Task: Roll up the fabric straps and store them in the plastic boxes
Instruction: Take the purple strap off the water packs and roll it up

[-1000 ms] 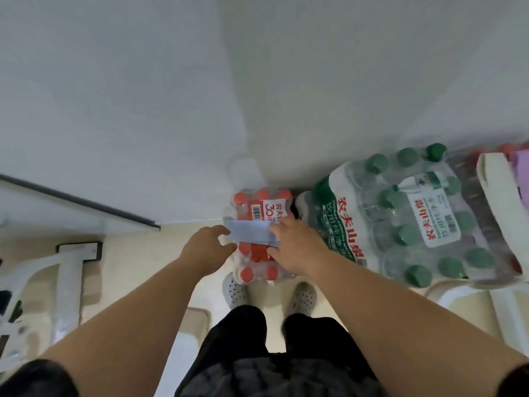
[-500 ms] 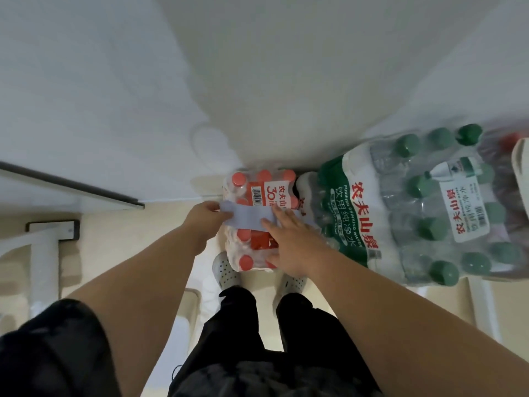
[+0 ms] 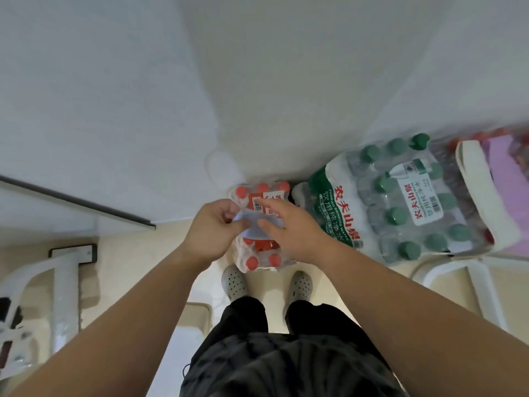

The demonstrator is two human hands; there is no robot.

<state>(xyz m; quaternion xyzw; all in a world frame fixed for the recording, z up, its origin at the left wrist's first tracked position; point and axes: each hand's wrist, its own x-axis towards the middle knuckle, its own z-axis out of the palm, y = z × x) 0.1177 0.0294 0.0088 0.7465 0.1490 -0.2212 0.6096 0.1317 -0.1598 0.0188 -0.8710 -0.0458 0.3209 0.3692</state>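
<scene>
Strap (image 3: 257, 224) — pale blue fabric, pinched between left hand (image 3: 213, 227) and right hand (image 3: 289, 230) above red-capped bottle pack (image 3: 257, 255). Rolling barely begun, judging by loose band. Green-capped pack (image 3: 400, 202) at 3 o'clock. Plastic boxes not in view — storing remains.

Obstacles: red-capped bottle pack (image 3: 259, 250) on the floor, directly below both hands; green-capped bottle pack (image 3: 400, 207) touching its right side; wall (image 3: 286, 81) close behind both. Free room: bare floor (image 3: 148, 267) left of the red-capped pack, bounded by a white frame (image 3: 67, 285).
</scene>
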